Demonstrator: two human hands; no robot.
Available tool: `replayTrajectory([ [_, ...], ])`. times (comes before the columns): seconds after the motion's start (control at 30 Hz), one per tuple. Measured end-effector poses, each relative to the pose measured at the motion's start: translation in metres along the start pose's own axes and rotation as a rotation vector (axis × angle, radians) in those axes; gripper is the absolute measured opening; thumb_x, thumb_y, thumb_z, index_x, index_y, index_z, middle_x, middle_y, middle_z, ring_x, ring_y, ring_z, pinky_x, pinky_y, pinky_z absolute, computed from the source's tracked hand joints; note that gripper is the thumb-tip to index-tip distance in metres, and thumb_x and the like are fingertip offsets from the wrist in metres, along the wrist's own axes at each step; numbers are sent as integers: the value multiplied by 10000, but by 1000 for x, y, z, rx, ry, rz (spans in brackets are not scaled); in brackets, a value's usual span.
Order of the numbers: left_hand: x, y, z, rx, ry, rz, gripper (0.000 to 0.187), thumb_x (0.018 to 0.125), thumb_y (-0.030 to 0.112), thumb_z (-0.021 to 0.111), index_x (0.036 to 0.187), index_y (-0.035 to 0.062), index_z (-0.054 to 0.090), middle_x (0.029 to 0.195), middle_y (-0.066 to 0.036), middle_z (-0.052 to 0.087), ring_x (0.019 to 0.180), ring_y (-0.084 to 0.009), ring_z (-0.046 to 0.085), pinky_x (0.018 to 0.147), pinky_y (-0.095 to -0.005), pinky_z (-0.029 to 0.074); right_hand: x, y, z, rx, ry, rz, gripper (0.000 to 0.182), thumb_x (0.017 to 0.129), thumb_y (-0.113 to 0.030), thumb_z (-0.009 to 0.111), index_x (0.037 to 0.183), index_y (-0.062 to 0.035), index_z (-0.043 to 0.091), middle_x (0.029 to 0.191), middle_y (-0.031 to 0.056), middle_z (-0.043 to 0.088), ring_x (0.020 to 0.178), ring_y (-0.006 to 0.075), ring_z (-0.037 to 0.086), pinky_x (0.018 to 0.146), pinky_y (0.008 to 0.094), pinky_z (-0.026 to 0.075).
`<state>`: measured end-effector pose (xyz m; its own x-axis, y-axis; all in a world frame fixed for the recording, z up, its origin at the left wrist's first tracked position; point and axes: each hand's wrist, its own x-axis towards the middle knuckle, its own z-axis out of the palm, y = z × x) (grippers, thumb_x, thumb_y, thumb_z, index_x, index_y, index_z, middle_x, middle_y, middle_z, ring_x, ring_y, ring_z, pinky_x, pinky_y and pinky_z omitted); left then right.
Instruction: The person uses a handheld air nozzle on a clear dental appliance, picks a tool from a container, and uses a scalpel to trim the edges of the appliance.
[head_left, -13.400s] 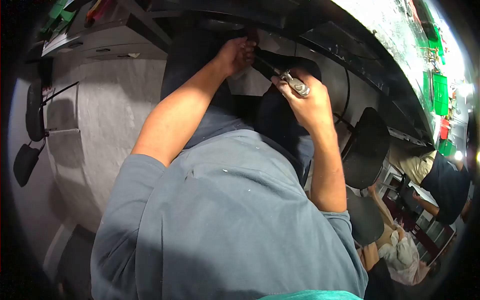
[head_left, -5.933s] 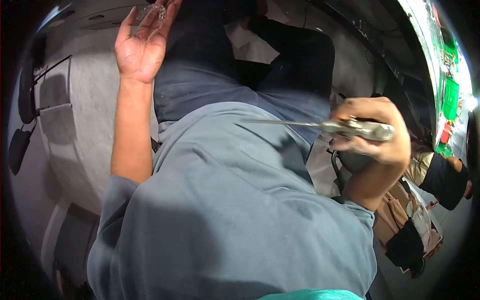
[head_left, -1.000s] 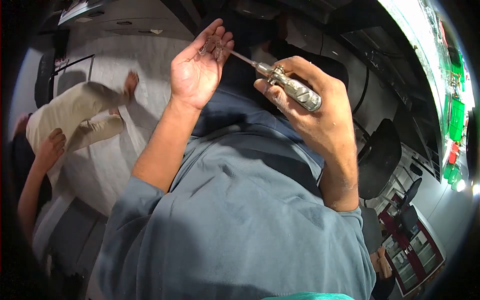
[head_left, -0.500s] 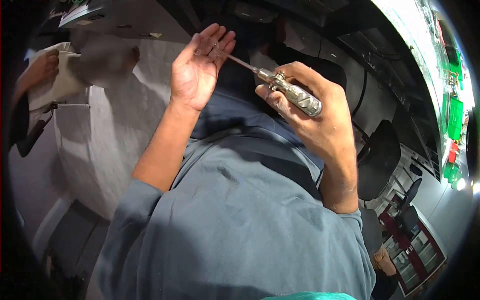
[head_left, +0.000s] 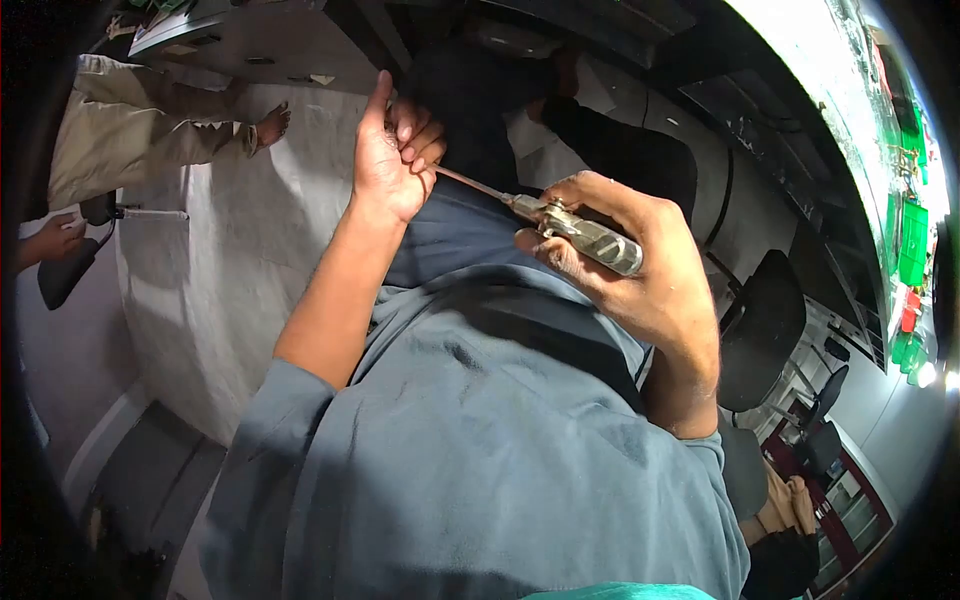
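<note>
My right hand [head_left: 650, 260] is wrapped around a screwdriver-like tool [head_left: 605, 243] with a worn, silvery metal handle and a small projecting part near its neck. The tool's thin shaft [head_left: 470, 182] points up and left to my left hand [head_left: 395, 165]. There the fingers are curled over the palm, while the thumb stands up apart from them. The shaft's tip disappears at these fingers. Whatever lies inside the curled fingers is hidden.
At the left another person's legs in light trousers [head_left: 140, 130] and a hand [head_left: 55, 240] show beside a chair armrest [head_left: 70, 275]. A dark bench underside runs along the top right, with green bins [head_left: 912, 240] beyond. Black chairs [head_left: 765, 330] stand at the right.
My left hand has closed from an open palm, where small clear glittering bits showed at the fingers. My right hand has lowered slightly with the tool. The person at the left has shifted position.
</note>
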<state>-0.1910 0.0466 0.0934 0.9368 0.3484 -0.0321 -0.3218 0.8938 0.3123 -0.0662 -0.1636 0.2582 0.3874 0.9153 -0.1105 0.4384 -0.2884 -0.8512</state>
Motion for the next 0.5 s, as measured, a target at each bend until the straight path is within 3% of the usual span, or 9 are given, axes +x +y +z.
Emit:
replayTrajectory([
  [0.03,1,-2,8,1,-2,-1,351,974,354,506,766,73,542,581,24,362,529,-75,349,500,-206,309,0,0,-1,10,9,1,262,770,-172,743,968,-36,637,848,127,692,792,249,706,709,335,554],
  [0.1,4,-9,29,91,493,160,279,952,290,538,855,34,594,642,-7,461,576,-99,429,594,-238,459,-1,6,2,102,53,20,267,771,-171,745,973,-36,633,853,131,690,800,248,706,716,331,552],
  [0.13,5,-9,36,92,491,158,279,952,290,538,855,34,594,642,-7,461,576,-99,429,594,-238,459,0,8,3,194,95,40,273,772,-170,746,978,-35,628,858,134,688,808,247,705,723,326,550],
  [0.2,7,-10,44,190,609,231,192,941,181,547,944,0,610,731,-44,547,672,-134,532,774,-341,551,1,5,0,154,96,28,280,773,-171,747,985,-35,626,862,135,687,812,244,705,727,322,548],
  [0.27,3,-11,41,228,553,236,154,935,143,550,953,2,610,772,-51,576,714,-142,563,832,-368,548,2,1,-3,114,96,18,286,773,-172,748,992,-35,624,865,137,685,816,242,704,731,319,547],
  [0.3,2,-11,41,266,500,241,120,930,104,552,963,4,610,813,-58,605,755,-150,594,890,-396,545,2,-2,-4,67,89,4,251,800,-104,713,1002,4,612,860,114,677,860,210,699,756,285,543],
  [0.33,3,-11,40,267,498,242,120,930,104,552,963,4,610,813,-58,605,755,-150,594,890,-396,545,3,-3,-4,21,82,-11,216,827,-37,679,1011,44,600,854,91,668,903,177,694,780,252,539],
  [0.43,1,-10,39,303,572,215,96,931,69,543,970,17,613,869,-67,630,789,-148,611,843,-373,555,2,-2,-2,120,56,22,198,840,-53,676,1003,36,607,837,85,663,890,171,694,770,252,538],
  [0.5,-1,-8,36,269,499,181,85,918,96,575,967,38,613,903,-75,647,764,-142,604,793,-346,546,2,-2,1,93,85,28,206,836,-61,686,1002,33,609,833,84,662,886,168,694,768,251,537],
])
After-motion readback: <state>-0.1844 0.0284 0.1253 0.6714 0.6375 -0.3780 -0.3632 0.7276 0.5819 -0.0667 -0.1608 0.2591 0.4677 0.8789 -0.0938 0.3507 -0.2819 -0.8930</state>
